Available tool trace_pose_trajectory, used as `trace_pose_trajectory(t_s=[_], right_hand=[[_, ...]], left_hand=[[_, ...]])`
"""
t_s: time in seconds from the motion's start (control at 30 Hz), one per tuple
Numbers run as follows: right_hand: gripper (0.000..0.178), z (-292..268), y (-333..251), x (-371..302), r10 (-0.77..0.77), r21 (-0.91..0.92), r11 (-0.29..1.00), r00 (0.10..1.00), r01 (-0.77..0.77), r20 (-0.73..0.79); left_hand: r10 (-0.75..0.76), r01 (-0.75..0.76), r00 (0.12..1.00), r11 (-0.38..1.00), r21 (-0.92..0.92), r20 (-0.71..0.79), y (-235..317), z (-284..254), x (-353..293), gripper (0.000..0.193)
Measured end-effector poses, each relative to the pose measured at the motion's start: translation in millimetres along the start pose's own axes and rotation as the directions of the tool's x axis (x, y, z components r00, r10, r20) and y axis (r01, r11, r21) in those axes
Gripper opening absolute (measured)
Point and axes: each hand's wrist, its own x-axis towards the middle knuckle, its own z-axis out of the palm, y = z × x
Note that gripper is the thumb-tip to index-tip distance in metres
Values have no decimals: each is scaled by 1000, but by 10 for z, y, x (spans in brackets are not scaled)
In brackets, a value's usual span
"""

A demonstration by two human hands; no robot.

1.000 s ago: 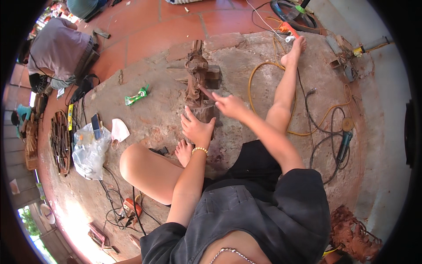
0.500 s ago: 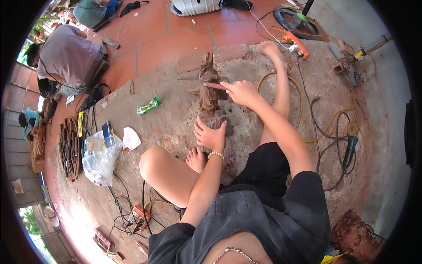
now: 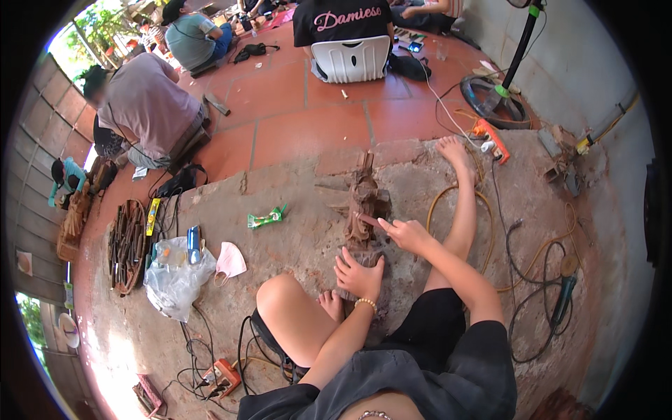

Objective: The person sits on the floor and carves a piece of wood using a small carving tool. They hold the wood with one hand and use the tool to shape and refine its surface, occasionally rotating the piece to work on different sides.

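Note:
A carved brown wooden figure (image 3: 362, 185) lies on the worn concrete in front of me, its base toward my body. My left hand (image 3: 358, 274) grips that base, fingers spread over one side and the thumb on the other; a beaded bracelet circles the wrist. In my right hand (image 3: 409, 235) is a slim reddish-brown stick-like tool (image 3: 369, 220), closed in the fingers. Its far end touches or hovers just over the middle of the carving. The tool's exact kind cannot be made out, and my palm hides its rear end.
Left lie a green wrapper (image 3: 266, 218), a pink mask (image 3: 231, 260), a plastic bag (image 3: 171, 287) and a basket of carving tools (image 3: 127, 245). Right, a corded power tool (image 3: 562, 301) sits among cables near an orange power strip (image 3: 495, 145). A person (image 3: 150, 105) crouches at far left.
My view has tilted upward, showing more people and a white chair at the back. The tool's tip has moved down the carving, closer to my left hand, which keeps its grip.

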Motion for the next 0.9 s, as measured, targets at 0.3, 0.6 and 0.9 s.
trace_pose_trajectory(t_s=[0.3, 0.6, 0.9], right_hand=[[46, -180, 286, 148, -73, -99, 992, 997, 76, 34], [40, -277, 399, 226, -68, -48, 997, 998, 68, -7], [38, -297, 250, -135, 10, -105, 994, 999, -5, 46]], left_hand=[[43, -44, 997, 999, -9, -59, -65, 21, 16, 93], [51, -51, 996, 999, -7, -76, -84, 10, 33, 92], [59, -60, 995, 998, -16, -84, -72, 62, 9, 93]])
